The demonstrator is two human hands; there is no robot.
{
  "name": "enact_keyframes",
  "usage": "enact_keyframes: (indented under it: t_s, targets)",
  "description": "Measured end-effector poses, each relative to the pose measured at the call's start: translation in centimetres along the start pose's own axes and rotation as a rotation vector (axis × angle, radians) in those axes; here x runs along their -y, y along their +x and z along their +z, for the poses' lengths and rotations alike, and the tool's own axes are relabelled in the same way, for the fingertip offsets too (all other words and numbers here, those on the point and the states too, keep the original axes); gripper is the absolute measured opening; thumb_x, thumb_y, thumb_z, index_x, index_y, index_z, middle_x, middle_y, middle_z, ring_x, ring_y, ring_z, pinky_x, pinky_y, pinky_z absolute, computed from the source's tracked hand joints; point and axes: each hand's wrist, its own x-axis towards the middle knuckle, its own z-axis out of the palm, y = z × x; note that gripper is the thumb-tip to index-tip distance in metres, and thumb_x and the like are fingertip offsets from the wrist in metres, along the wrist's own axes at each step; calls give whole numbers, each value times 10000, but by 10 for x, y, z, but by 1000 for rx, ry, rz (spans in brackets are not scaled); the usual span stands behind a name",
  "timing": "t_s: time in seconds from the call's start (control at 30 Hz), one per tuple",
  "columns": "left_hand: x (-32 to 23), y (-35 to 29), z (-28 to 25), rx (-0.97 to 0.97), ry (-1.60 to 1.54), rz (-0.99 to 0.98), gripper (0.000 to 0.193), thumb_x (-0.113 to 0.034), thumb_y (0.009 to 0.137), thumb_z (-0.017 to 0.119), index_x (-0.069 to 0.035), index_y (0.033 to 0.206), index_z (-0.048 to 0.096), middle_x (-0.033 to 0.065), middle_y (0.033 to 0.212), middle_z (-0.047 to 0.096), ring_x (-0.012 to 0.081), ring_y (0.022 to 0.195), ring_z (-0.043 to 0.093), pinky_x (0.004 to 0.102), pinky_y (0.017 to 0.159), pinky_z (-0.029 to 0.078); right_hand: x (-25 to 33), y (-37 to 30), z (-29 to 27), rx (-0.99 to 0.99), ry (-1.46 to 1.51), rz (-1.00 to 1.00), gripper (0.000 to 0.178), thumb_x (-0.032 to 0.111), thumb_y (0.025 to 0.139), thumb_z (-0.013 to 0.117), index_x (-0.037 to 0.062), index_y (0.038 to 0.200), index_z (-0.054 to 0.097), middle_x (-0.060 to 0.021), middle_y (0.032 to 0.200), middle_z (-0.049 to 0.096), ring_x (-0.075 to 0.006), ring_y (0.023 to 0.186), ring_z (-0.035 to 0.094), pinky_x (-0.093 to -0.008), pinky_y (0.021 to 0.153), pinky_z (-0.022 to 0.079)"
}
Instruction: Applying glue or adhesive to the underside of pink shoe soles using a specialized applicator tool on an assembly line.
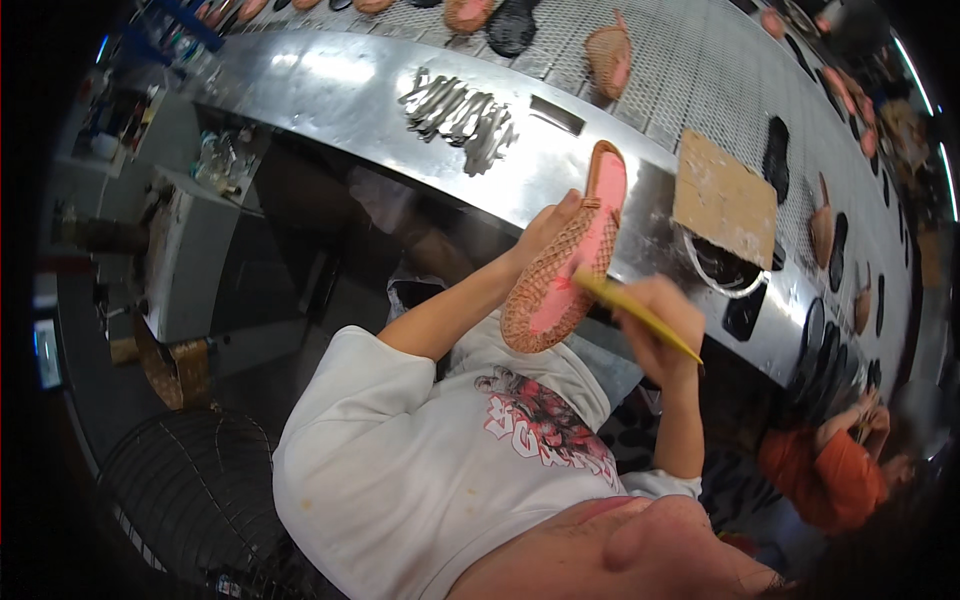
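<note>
My left hand (548, 232) grips a tan woven shoe upper (545, 290) by its side. The upper is pulled over a pink shoe last, and its underside faces up and toward me, with pink showing along the middle. In my right hand (662, 325) is a yellow-handled brush (640, 308), held slantwise. The brush's far end meets the pink underside near the wider end of the shoe; motion blur hides its tip. Both hands are just off the front edge of the metal bench (350, 105).
Thin metal strips (460, 115) lie piled on the bench. Cardboard (725, 195) partly covers a round container (722, 265) at the right. Beyond runs a mesh conveyor (680, 75) with a woven upper (608, 60) and black soles (776, 160). A co-worker in orange (825, 480) is at the right.
</note>
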Motion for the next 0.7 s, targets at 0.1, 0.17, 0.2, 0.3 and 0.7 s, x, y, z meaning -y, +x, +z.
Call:
enact_keyframes:
  t_s: [0.1, 0.17, 0.2, 0.3, 0.7]
  targets:
    - [-31, -24, -29, -59, -406, 11, 541, -493, 936, 368, 1, 1091, 524, 93, 921, 596, 170, 781, 601, 289, 708, 513, 16, 17, 18, 5, 281, 122, 259, -9, 745, 642, -3, 1003, 620, -127, 828, 626, -215, 715, 611, -277, 653, 477]
    - [-52, -32, -66, -69, -439, 242, 533, -472, 950, 339, 8, 1104, 511, 117, 948, 590, 185, 817, 603, 312, 726, 516, 6, 34, 23, -85, 381, 258, 265, 9, 792, 603, -5, 1055, 571, -127, 922, 621, -208, 802, 612, -272, 722, 467]
    - [-69, -34, -67, -183, -290, 358, 541, -476, 952, 324, 10, 1099, 512, 117, 934, 594, 184, 804, 606, 310, 720, 517, -9, 53, 23, -51, 242, 116, 239, 5, 806, 580, -6, 1044, 563, -125, 925, 617, -219, 819, 610, -276, 740, 463]
    - [-111, -42, -94, -330, 0, 576, 554, -480, 957, 297, 13, 1094, 510, 114, 901, 599, 180, 773, 610, 303, 703, 519, -26, 112, 45, 84, 20, 29, 179, -23, 805, 546, 5, 981, 544, -118, 937, 608, -270, 866, 601, -294, 770, 460]
    - [-122, -35, -126, -350, 59, 667, 532, -466, 962, 291, 4, 1103, 495, 94, 915, 597, 159, 771, 612, 288, 694, 522, -98, 201, 122, 560, -665, -419, 89, 39, 753, 534, 63, 831, 571, -57, 884, 558, -234, 787, 582, -340, 718, 440]
